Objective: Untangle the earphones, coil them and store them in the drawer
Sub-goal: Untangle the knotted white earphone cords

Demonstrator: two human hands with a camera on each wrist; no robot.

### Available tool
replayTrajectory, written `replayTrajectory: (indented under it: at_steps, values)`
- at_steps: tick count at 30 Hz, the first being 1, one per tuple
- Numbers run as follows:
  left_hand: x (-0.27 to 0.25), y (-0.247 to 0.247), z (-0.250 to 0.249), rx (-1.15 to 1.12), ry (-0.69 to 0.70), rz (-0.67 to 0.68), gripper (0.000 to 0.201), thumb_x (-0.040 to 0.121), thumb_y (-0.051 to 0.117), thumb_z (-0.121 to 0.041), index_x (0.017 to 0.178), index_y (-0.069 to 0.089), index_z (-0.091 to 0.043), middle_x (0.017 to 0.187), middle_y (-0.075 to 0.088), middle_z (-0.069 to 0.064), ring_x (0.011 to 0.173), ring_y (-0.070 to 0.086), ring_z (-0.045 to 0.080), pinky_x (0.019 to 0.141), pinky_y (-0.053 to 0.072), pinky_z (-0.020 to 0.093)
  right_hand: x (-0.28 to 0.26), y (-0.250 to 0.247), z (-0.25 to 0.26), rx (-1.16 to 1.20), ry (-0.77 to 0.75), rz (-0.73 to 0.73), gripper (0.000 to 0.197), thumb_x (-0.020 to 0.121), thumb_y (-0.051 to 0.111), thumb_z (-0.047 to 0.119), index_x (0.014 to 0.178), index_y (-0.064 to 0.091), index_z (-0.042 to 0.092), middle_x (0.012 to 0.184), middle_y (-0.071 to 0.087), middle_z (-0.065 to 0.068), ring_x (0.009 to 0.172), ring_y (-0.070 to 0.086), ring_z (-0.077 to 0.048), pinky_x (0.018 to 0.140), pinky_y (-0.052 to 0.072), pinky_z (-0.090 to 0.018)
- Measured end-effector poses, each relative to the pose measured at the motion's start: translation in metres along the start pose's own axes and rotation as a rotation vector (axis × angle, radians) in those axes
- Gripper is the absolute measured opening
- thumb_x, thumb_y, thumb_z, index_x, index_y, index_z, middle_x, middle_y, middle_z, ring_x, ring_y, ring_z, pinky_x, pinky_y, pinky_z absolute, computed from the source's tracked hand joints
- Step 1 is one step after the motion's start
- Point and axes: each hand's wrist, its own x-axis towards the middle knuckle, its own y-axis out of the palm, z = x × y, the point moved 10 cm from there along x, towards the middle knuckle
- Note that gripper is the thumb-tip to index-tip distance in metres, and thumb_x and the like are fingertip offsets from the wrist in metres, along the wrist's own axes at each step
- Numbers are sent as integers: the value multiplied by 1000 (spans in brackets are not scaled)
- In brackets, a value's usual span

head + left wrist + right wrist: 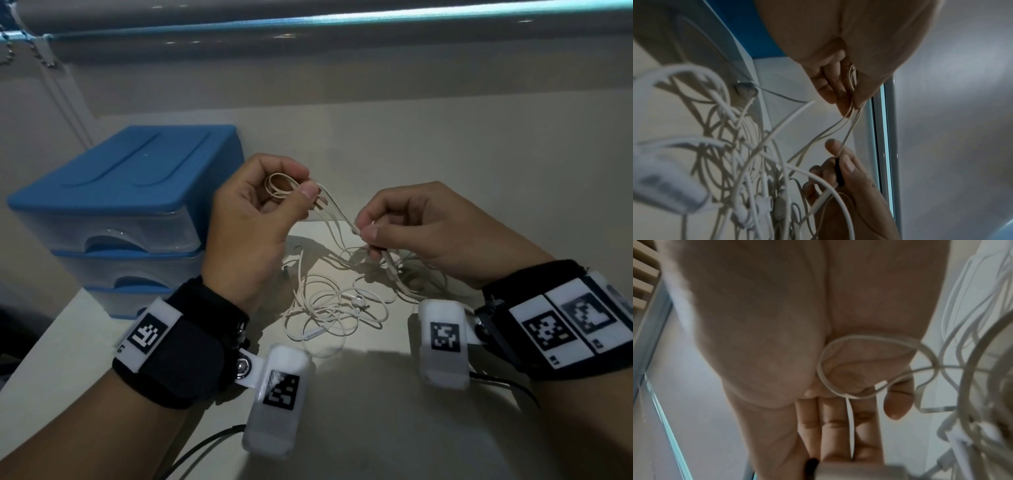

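My left hand (253, 219) pinches several loops of the earphones (329, 308) between thumb and fingers; my right hand (411, 229) pinches one strand close by. The remaining cable lies tangled on the table (462, 154) beneath both hands. The blue drawer unit (113, 205) stands left, its drawers closed.

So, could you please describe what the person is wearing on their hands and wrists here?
The hands are bare. The left wrist carries a wide black strap with a white tag bearing a black square code. The right wrist has a similar black band with several such tags. A white camera pod with a code hangs from each strap, and thin black cables trail back.
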Motion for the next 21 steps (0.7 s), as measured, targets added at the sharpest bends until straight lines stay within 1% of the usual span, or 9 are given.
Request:
replayTrajectory:
  at_steps: [2,4,8,9,12,14,16,18,21]
  values:
    - [0,-2,0,4,-2,-16,11,91,70,-3,100,66,-7,78,69,-7,79,69,8,75,57,27,0,5,0,-17,-11,28,10,92,70,6,97,77,11,76,69,-19,73,66,-16,74,53,-22]
    - [1,-4,1,-11,-3,-35,10,92,68,-2,99,64,-8,79,70,-7,81,72,10,75,57,28,1,5,0,-50,-14,27,14,93,68,4,94,79,12,75,69,-12,71,66,-14,72,52,-20]
    - [0,0,-1,-38,-18,-8,10,94,66,-1,100,62,-8,87,70,8,86,76,20,77,58,31,1,-4,-4,8,3,-28,18,94,62,-2,93,79,5,71,69,-13,70,65,-18,72,54,-21]
    - [0,1,-1,-44,-23,0,10,94,66,-1,100,62,-7,88,69,9,86,76,22,78,59,33,1,-4,-3,15,-2,-26,19,94,62,-2,94,79,5,71,69,-14,71,65,-19,73,53,-21]
    - [-1,5,0,-29,-31,32,11,92,68,-2,99,64,-9,85,68,4,81,76,22,78,59,37,1,0,5,46,-50,-6,16,97,62,15,98,77,9,70,62,-15,68,61,-21,72,50,-24]
    - [-1,6,-1,-5,-24,53,11,92,70,-3,98,66,-11,84,67,3,76,74,20,75,57,35,2,0,8,35,-77,-22,24,101,58,23,94,76,9,67,56,-14,63,57,-20,69,48,-27]
    - [-1,6,-3,-8,-4,52,11,91,70,-2,98,66,-10,86,65,4,71,71,17,72,57,32,3,-1,8,11,-92,-25,29,104,54,21,89,75,8,67,54,-15,62,56,-18,68,48,-27]
    - [-1,7,-10,-31,35,58,12,92,69,0,99,66,-9,87,64,8,68,68,15,70,55,29,2,0,8,-21,-99,-3,28,104,54,18,88,74,7,70,58,-18,66,59,-17,72,47,-24]
    - [-2,9,-17,-66,86,73,14,92,67,1,100,65,-11,88,63,7,67,63,15,68,53,27,1,-3,7,-11,-98,13,26,104,53,15,92,74,6,76,65,-17,74,61,-13,75,46,-17]
